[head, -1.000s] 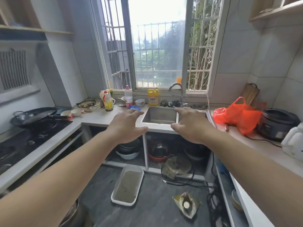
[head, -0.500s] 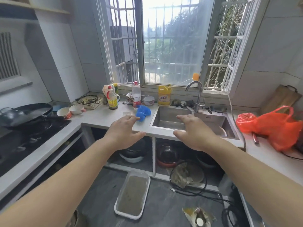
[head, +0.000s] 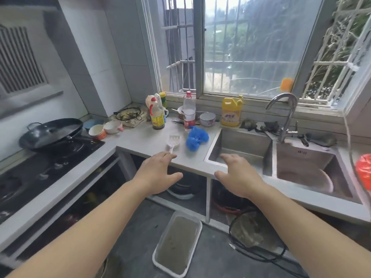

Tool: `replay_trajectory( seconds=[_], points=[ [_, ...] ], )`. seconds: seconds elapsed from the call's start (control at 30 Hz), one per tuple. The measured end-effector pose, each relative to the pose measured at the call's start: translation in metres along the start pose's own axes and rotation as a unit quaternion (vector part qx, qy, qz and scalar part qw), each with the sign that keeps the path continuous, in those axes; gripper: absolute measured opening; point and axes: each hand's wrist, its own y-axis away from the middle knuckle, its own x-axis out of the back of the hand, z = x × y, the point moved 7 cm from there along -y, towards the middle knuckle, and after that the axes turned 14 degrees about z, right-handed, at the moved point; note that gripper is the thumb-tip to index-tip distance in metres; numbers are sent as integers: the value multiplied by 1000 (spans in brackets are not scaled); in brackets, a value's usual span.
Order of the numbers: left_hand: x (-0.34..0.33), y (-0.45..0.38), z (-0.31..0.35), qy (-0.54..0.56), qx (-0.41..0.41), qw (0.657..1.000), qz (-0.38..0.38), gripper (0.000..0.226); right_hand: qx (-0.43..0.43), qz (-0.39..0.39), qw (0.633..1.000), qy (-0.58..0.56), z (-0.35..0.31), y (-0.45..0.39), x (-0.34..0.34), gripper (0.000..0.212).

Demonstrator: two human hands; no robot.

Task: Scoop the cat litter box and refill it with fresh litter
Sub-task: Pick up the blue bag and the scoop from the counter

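A white slotted litter scoop (head: 173,142) lies on the grey counter (head: 144,141), handle toward me. My left hand (head: 157,173) reaches out open, its fingertips at the end of the scoop's handle. My right hand (head: 236,175) hovers open over the counter's front edge by the sink's left basin, holding nothing. Blue crumpled gloves (head: 195,138) lie just right of the scoop. On the dark floor below stands the white litter box (head: 196,223) filled with grey litter.
A double steel sink (head: 267,155) with a tap fills the right counter. Bottles, bowls and a yellow jug (head: 230,112) line the window sill side. A wok (head: 52,133) sits on the stove at left. Black cables (head: 259,255) and a crumpled bag lie on the floor.
The view has come closer to the counter and tilted down. The scoop has come into sight beyond my left hand, whose fingertips now reach its handle.
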Motion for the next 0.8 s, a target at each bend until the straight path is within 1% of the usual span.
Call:
replay_trajectory(
  seconds=[0.1, 0.23, 0.3, 0.47, 0.63, 0.8],
  points=[
    [-3, -22, -10, 6, 26, 1000, 15, 72, 14, -35, 999, -2, 0, -30, -28, 62],
    [-16, -26, -39, 34, 65, 997, 17, 69, 28, -85, 996, -3, -12, -55, -66, 60],
    [-23, -29, -56, 41, 80, 996, 17, 68, 32, -97, 995, -5, -22, -70, -82, 60],
    [-43, -52, -94, 57, 89, 994, 10, 69, 30, -102, 994, 10, -39, -108, -117, 60],
    [-65, -88, -126, 96, 77, 992, -16, 69, -15, -102, 994, 34, -46, -138, -146, 59],
    [-83, -129, -145, 115, 58, 991, -41, 69, -57, -92, 993, 46, -41, -163, -163, 64]
  ],
)
